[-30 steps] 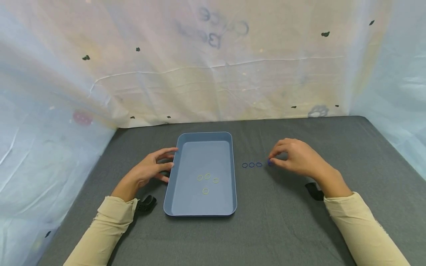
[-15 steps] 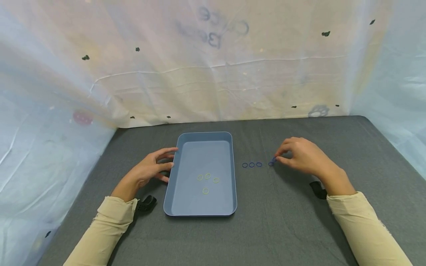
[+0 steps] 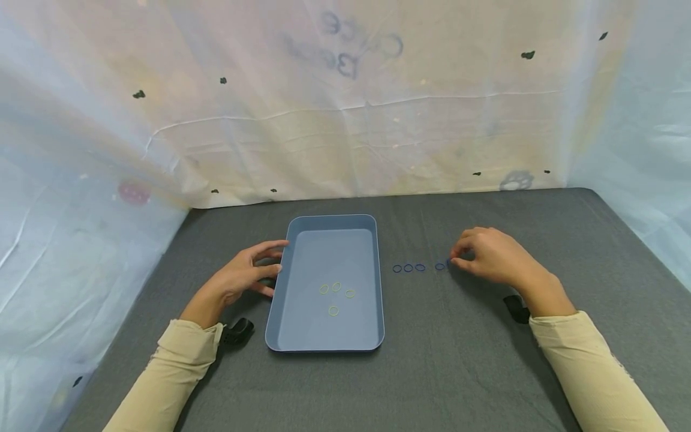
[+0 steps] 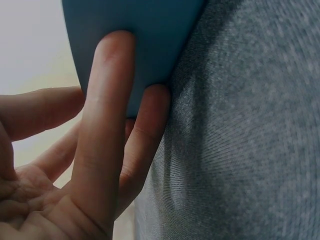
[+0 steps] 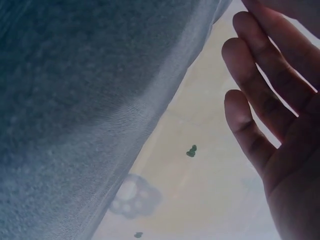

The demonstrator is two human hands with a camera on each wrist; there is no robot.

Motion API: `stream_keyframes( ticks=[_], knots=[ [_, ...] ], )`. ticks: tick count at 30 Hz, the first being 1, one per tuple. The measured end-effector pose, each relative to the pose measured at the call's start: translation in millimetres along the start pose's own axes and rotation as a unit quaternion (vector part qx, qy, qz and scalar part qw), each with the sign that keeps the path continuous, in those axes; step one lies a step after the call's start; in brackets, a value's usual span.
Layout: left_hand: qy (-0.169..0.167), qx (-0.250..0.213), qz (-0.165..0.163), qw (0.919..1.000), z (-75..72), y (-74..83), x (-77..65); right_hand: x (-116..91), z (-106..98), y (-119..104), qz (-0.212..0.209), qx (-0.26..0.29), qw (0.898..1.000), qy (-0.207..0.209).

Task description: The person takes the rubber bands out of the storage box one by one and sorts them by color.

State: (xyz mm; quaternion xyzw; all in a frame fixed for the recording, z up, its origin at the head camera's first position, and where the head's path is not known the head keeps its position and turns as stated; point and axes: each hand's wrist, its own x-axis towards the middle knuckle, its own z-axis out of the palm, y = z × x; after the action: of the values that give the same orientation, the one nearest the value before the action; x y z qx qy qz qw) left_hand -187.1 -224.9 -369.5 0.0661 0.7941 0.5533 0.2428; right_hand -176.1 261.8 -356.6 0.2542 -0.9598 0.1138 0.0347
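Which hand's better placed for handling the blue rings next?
Right, most likely: the right hand is at the end of the row of blue rings; the left hand is across the tray, touching its left side.

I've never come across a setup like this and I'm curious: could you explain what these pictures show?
There is no machine here: a person works with two bare hands. The wide picture comes from a camera on the person's head; the two close ones come from cameras worn on the wrists. On a gray cloth surface sits a blue-gray tray with four yellowish rings lying in it. To its right, four blue rings lie in a row on the cloth, with a gap before the last. The left hand rests its fingers against the tray's left side. The right hand seems to pinch a fifth blue ring at the row's right end; its wrist picture does not show that ring.
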Motion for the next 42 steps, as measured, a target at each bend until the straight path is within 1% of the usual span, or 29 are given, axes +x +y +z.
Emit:
stream_keyframes(
  ticks=[8,19,42],
  knots=[
    [0.006,0.008,-0.001,0.9999,0.6,-0.6,1.0,0.7,3.2,1.3,-0.004,-0.007,1.000,-0.002],
    [0.006,0.009,0.002,0.9999,0.9,0.0,0.6,1.0,8.4,1.6,0.005,-0.013,1.000,-0.008],
    [0.007,0.010,0.000,0.9999,1.5,-0.5,1.4,1.6,10.0,1.3,0.005,-0.022,1.000,-0.005]
  ],
)
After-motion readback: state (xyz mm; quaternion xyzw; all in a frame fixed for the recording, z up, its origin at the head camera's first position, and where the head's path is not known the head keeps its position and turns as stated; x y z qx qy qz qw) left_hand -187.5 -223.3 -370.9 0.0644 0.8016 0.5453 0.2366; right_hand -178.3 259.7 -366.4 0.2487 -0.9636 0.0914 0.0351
